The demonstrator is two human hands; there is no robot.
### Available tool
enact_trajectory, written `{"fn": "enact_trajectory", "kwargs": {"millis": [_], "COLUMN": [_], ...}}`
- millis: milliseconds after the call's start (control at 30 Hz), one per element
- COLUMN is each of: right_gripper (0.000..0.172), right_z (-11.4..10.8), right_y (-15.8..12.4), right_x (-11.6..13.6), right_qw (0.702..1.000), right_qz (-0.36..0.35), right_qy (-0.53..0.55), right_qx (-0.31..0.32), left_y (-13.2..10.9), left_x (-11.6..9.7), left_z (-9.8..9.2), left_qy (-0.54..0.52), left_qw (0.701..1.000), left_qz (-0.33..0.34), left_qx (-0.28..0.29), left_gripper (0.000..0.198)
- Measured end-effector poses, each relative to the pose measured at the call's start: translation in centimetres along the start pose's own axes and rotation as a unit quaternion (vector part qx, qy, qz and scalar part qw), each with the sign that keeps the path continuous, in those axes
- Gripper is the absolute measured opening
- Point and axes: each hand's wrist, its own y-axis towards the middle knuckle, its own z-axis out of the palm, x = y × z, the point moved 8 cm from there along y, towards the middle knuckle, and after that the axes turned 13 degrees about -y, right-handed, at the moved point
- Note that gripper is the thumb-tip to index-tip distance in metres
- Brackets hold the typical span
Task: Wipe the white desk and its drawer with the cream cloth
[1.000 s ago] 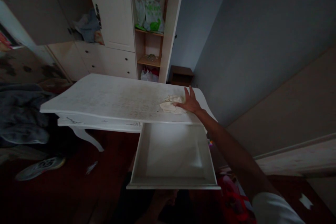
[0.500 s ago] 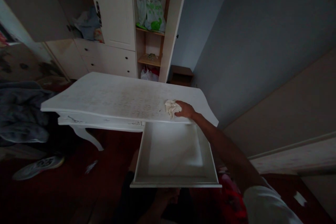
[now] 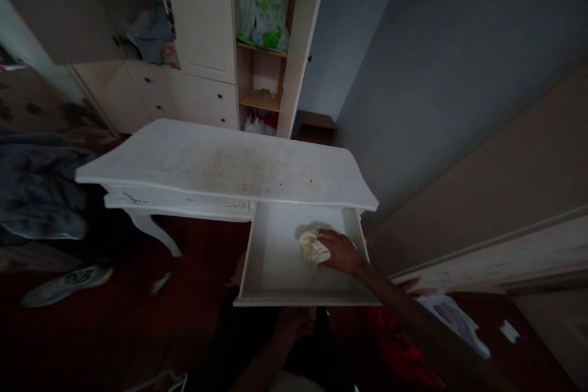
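My right hand (image 3: 339, 251) is closed on a crumpled cream cloth (image 3: 312, 245) and holds it down inside the open white drawer (image 3: 275, 285), near the drawer's back right. The drawer is pulled out from under the white table top (image 3: 220, 162). My left hand (image 3: 294, 323) is in shadow under the drawer's front edge; its fingers cannot be made out.
A white wardrobe (image 3: 202, 18) with open shelves and plastic bags (image 3: 261, 9) stands behind the table. A small dark stand (image 3: 316, 127) sits in the corner. Grey bedding (image 3: 37, 184) and a shoe (image 3: 64, 282) lie on the left. Something red (image 3: 404, 349) lies on the floor at lower right.
My right hand gathered the cloth on the table top, then carried it down off the front edge into the open drawer. The view tilted slightly downward.
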Motion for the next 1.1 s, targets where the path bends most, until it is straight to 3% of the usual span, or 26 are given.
{"fn": "enact_trajectory", "kwargs": {"millis": [100,167,333,467,733,967,1100], "right_gripper": [0.054,0.054,0.057,0.060,0.063,0.072,0.084], "right_z": [2.0,2.5,2.8,2.2,1.1,0.9,0.7], "right_y": [-1.2,-1.3,1.1,4.7,9.3,14.0,15.8], "right_x": [-2.8,-3.8,-4.5,-3.7,1.7,9.3,10.8], "right_qw": [0.985,0.971,0.945,0.939,0.953,0.996,0.998], "right_qz": [0.169,0.235,0.325,0.342,0.295,0.076,-0.018], "right_qy": [-0.043,-0.048,-0.012,0.007,0.000,0.021,0.056], "right_qx": [0.015,0.009,-0.023,-0.041,-0.069,-0.037,-0.016], "left_y": [-0.3,-0.4,-0.3,0.1,0.7,1.0,0.9], "left_x": [0.3,0.5,0.6,0.9,1.2,1.3,1.2], "left_z": [0.4,0.7,0.7,0.5,0.2,0.3,0.2], "left_qy": [-0.021,-0.028,-0.028,-0.032,-0.023,-0.033,-0.031], "left_qw": [1.000,0.999,0.999,0.999,0.998,0.997,0.997], "left_qz": [-0.007,-0.005,0.017,0.033,0.062,0.070,0.063], "left_qx": [0.009,0.018,0.017,0.007,0.013,0.031,0.024], "left_gripper": [0.059,0.059,0.062,0.066,0.065,0.061,0.062]}}
